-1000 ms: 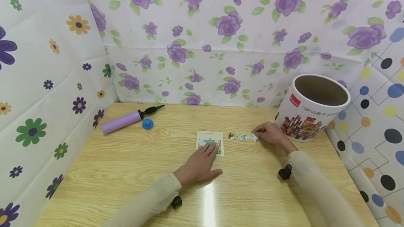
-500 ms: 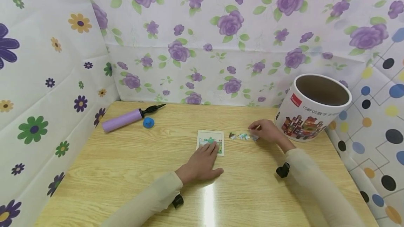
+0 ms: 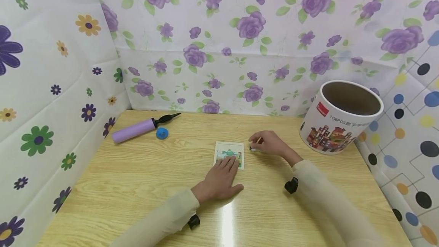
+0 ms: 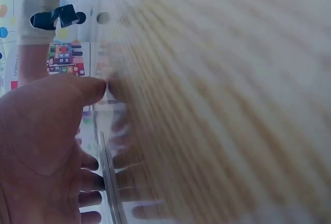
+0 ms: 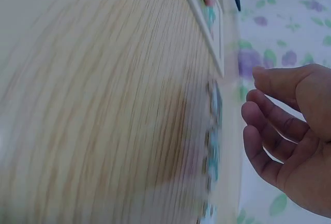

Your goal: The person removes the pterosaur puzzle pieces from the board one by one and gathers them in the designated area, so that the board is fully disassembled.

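A small square puzzle board (image 3: 229, 145) with a pale frame and a green-and-white picture lies mid-table. My left hand (image 3: 222, 178) rests on its lower part, fingers straight and thumb spread to the right; in the left wrist view the left hand (image 4: 46, 131) lies low along the tabletop. My right hand (image 3: 270, 143) hovers just right of the board with fingers loosely bent. In the right wrist view nothing sits between the right hand's (image 5: 295, 131) thumb and fingers. Loose jigsaw pieces (image 5: 214, 154) lie in a row beside that hand; in the head view it mostly hides them.
A large white bucket (image 3: 337, 125) with block pictures stands at the back right. At the back left lie a purple hand pump (image 3: 134, 131) with a black nozzle and a small blue round toy (image 3: 162, 133). Flowered and dotted cloth walls border the wooden table (image 3: 137, 186).
My right hand has moved left, from the rightmost jigsaw piece to the leftmost one near the board. My left hand has stayed on the puzzle board.
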Available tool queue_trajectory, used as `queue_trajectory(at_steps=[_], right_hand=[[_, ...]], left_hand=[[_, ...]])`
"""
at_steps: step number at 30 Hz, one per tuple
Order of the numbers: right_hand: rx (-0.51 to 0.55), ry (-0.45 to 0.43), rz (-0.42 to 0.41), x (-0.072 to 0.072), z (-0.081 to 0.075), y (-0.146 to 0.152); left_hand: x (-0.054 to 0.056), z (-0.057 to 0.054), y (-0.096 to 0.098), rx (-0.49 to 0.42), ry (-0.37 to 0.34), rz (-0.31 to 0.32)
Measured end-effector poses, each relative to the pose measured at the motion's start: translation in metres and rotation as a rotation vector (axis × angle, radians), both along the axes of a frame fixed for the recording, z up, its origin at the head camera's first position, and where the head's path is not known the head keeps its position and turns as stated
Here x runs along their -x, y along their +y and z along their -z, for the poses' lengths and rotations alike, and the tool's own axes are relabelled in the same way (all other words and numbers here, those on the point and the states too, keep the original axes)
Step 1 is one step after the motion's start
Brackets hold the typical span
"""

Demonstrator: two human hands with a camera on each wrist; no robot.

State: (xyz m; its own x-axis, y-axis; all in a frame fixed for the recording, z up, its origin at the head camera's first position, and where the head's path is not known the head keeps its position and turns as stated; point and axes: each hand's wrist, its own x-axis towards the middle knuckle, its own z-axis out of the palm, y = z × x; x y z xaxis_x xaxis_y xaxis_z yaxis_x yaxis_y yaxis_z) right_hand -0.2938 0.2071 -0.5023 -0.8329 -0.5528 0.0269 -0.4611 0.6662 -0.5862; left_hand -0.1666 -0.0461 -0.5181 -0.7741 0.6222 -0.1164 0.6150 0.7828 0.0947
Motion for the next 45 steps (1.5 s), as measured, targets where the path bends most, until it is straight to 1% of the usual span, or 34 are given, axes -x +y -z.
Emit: queue_trajectory(at_steps=[5,9,16,22,29,35,38,45], right_hand=[[0.038,-0.006,-0.054,-0.001,-0.003,-0.021],[0.046,0.002,-0.063,0.001,-0.002,-0.036],[0.087,0.024,-0.119,0.004,0.001,-0.062],[0.074,0.009,-0.150,0.004,0.005,-0.079],[0.070,-0.013,-0.146,0.007,0.014,-0.092],[0.063,-0.034,-0.163,0.007,0.022,-0.098],[0.051,-0.043,-0.164,0.006,0.024,-0.100],[0.007,-0.021,-0.175,0.006,0.027,-0.104]], left_hand=[[0.000,0.003,-0.002,-0.039,-0.011,0.020],[0.002,0.006,-0.003,-0.032,-0.019,0.032],[0.001,0.005,-0.005,-0.010,-0.004,0.052],[0.001,0.003,-0.007,-0.020,0.000,0.061],[0.001,0.007,-0.008,-0.025,0.012,0.079],[0.002,0.011,-0.008,-0.009,0.063,0.099],[0.002,0.011,-0.009,0.006,0.076,0.106],[0.002,0.010,-0.009,0.029,0.049,0.096]])
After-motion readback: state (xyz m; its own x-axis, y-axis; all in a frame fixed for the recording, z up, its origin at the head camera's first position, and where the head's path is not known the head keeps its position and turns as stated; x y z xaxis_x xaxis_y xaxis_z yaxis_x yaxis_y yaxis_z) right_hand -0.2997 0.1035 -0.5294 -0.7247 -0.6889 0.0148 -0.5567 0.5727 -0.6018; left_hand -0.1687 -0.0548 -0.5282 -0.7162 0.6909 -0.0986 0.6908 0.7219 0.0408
